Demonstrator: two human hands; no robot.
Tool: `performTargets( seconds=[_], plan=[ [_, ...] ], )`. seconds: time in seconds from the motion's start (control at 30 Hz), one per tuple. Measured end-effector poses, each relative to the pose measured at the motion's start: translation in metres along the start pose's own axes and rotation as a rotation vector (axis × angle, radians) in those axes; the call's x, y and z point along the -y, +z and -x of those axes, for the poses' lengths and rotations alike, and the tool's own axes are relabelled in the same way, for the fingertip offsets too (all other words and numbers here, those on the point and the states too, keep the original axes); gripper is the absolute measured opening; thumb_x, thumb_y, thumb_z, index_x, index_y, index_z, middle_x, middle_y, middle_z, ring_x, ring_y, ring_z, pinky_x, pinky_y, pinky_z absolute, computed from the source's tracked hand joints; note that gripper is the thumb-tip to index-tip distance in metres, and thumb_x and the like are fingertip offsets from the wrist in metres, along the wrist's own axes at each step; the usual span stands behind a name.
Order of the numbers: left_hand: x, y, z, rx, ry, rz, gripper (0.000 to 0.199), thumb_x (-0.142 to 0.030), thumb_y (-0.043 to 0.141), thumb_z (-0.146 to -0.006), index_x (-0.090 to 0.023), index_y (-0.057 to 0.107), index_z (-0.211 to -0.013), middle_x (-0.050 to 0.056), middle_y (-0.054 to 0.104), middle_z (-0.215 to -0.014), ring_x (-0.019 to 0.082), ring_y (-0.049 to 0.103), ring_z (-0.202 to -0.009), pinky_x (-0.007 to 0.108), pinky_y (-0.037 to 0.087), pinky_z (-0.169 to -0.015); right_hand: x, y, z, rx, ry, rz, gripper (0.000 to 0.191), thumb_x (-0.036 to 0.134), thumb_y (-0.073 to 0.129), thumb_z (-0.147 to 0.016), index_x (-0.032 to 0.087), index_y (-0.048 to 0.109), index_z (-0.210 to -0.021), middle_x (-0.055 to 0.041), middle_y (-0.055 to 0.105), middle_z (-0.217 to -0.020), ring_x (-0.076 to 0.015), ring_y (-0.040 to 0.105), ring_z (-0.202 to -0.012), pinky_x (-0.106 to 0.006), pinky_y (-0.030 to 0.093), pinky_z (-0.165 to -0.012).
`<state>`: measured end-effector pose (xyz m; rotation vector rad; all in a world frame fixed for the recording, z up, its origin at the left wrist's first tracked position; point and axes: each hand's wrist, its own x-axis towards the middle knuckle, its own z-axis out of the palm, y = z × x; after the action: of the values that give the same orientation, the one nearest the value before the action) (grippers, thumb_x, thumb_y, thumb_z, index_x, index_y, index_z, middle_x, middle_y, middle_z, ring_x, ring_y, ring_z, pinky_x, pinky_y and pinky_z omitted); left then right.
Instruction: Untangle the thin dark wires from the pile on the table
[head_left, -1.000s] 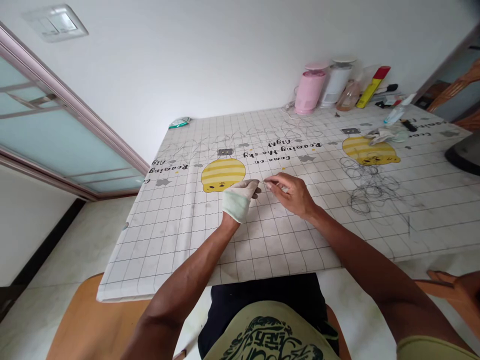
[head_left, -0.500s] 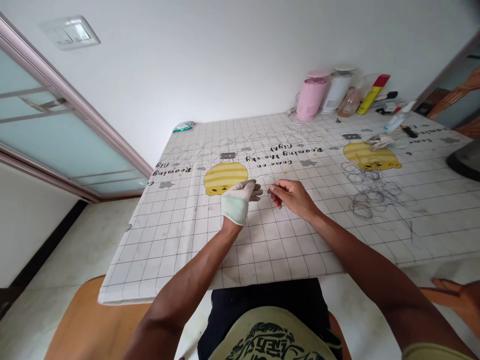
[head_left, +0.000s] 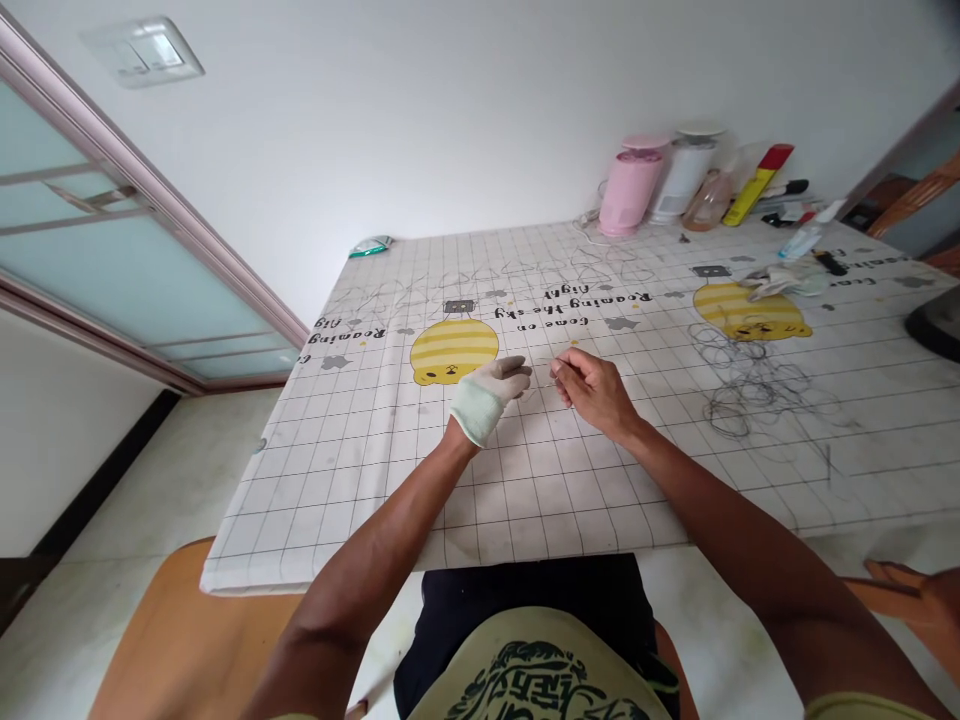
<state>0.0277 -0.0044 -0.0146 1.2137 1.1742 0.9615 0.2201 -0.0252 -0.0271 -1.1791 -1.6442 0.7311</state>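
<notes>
My left hand (head_left: pixel 491 393), in a white glove with a pale green cuff, is over the middle of the checked tablecloth (head_left: pixel 360 500), beside a printed yellow bear. Its fingers point right; whether they hold anything is too small to tell. Just to its right, my bare right hand (head_left: pixel 592 388) has thumb and fingertips pinched together; what they hold, if anything, cannot be made out. A narrow gap separates the two hands. Thin dark thread lies in a loose tangle (head_left: pixel 739 400) on the cloth to the right. More fine strands (head_left: pixel 480 275) spread across the back of the table.
At the back right stand a pink device (head_left: pixel 630 190), a white device (head_left: pixel 681 180), a bottle (head_left: pixel 709 202) and a yellow-red box (head_left: pixel 759 187). A spray bottle (head_left: pixel 808 235) and a crumpled glove (head_left: pixel 787 279) are nearer. A green-edged packet (head_left: pixel 370 247) lies back left.
Both hands have shifted slightly right, and the gap between them is a little wider. The view has tilted slightly.
</notes>
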Motion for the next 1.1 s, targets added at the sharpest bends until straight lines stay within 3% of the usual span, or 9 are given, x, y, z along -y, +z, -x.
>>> performTargets(
  seconds=[0.13, 0.23, 0.33, 0.47, 0.57, 0.7, 0.83, 1.0, 1.1],
  plan=[
    [-0.002, -0.007, 0.000, 0.049, 0.000, -0.012, 0.039, -0.024, 0.078, -0.078, -0.018, 0.078, -0.117, 0.007, 0.081, -0.099, 0.021, 0.074, -0.095, 0.032, 0.057, -0.092, 0.000, 0.001, 0.002, 0.118, -0.048, 0.087, 0.037, 0.050, 0.053, -0.105, 0.024, 0.055, -0.080, 0.0022, 0.056, -0.062, -0.0142, 0.055, -0.054, -0.028, 0.048, -0.052],
    [-0.004, -0.006, 0.003, 0.024, -0.028, 0.036, 0.027, -0.023, 0.077, -0.079, -0.016, 0.080, -0.105, 0.007, 0.080, -0.090, 0.019, 0.075, -0.085, 0.033, 0.059, -0.088, -0.003, 0.003, 0.001, 0.152, 0.000, -0.016, 0.031, 0.049, 0.058, -0.103, 0.024, 0.057, -0.085, 0.0003, 0.064, -0.069, -0.0161, 0.063, -0.061, -0.030, 0.053, -0.056],
    [-0.003, -0.006, 0.003, 0.005, -0.034, 0.119, 0.023, -0.022, 0.076, -0.080, -0.014, 0.079, -0.101, 0.007, 0.079, -0.089, 0.018, 0.074, -0.080, 0.034, 0.060, -0.088, -0.006, 0.006, 0.000, 0.114, 0.052, -0.140, 0.028, 0.049, 0.066, -0.098, 0.022, 0.062, -0.093, -0.0045, 0.073, -0.083, -0.0195, 0.071, -0.075, -0.033, 0.061, -0.067],
    [0.005, -0.008, -0.001, 0.082, -0.051, 0.263, 0.027, -0.024, 0.080, -0.078, -0.011, 0.076, -0.101, 0.009, 0.077, -0.085, 0.018, 0.071, -0.077, 0.036, 0.058, -0.084, -0.009, 0.012, 0.000, 0.018, 0.028, -0.180, 0.027, 0.049, 0.068, -0.097, 0.022, 0.063, -0.096, -0.0055, 0.076, -0.087, -0.0211, 0.075, -0.081, -0.037, 0.063, -0.073],
    [0.010, -0.009, -0.003, 0.169, -0.068, 0.384, 0.031, -0.026, 0.083, -0.076, -0.009, 0.073, -0.100, 0.009, 0.073, -0.083, 0.017, 0.069, -0.077, 0.036, 0.056, -0.084, -0.008, 0.017, 0.001, -0.042, -0.031, -0.119, 0.024, 0.048, 0.064, -0.100, 0.024, 0.062, -0.097, -0.0035, 0.075, -0.083, -0.0203, 0.074, -0.076, -0.037, 0.063, -0.072],
    [0.010, -0.011, -0.005, 0.235, -0.071, 0.491, 0.031, -0.038, 0.083, -0.079, -0.015, 0.068, -0.092, 0.009, 0.072, -0.097, 0.015, 0.065, -0.078, 0.036, 0.053, -0.088, -0.005, 0.018, 0.002, -0.084, -0.129, 0.069, 0.018, 0.043, 0.059, -0.103, 0.026, 0.062, -0.097, -0.0020, 0.073, -0.081, -0.0197, 0.072, -0.075, -0.035, 0.059, -0.068],
    [0.005, -0.014, -0.005, 0.265, -0.131, 0.489, 0.036, -0.053, 0.078, -0.085, -0.021, 0.062, -0.090, 0.008, 0.073, -0.103, 0.016, 0.066, -0.078, 0.040, 0.052, -0.090, -0.003, 0.015, 0.004, -0.089, -0.201, 0.195, 0.014, 0.038, 0.056, -0.104, 0.027, 0.062, -0.098, -0.0019, 0.071, -0.080, -0.0203, 0.069, -0.075, -0.036, 0.055, -0.068],
    [0.002, -0.025, -0.004, 0.405, -0.120, 0.324, 0.037, -0.044, 0.091, -0.074, -0.015, 0.069, -0.084, 0.011, 0.073, -0.096, 0.021, 0.069, -0.088, 0.039, 0.051, -0.090, -0.004, 0.009, 0.005, -0.002, -0.334, 0.309, 0.013, 0.028, 0.050, -0.105, 0.026, 0.061, -0.099, -0.0039, 0.069, -0.087, -0.0209, 0.065, -0.077, -0.036, 0.052, -0.071],
    [0.005, -0.032, -0.007, 0.430, -0.163, 0.220, 0.036, -0.041, 0.094, -0.071, -0.015, 0.073, -0.084, 0.011, 0.073, -0.088, 0.022, 0.069, -0.087, 0.039, 0.052, -0.086, -0.006, 0.006, 0.005, 0.082, -0.449, 0.370, 0.015, 0.023, 0.047, -0.105, 0.025, 0.061, -0.102, -0.0055, 0.066, -0.088, -0.0215, 0.061, -0.077, -0.038, 0.051, -0.071]
  ],
)
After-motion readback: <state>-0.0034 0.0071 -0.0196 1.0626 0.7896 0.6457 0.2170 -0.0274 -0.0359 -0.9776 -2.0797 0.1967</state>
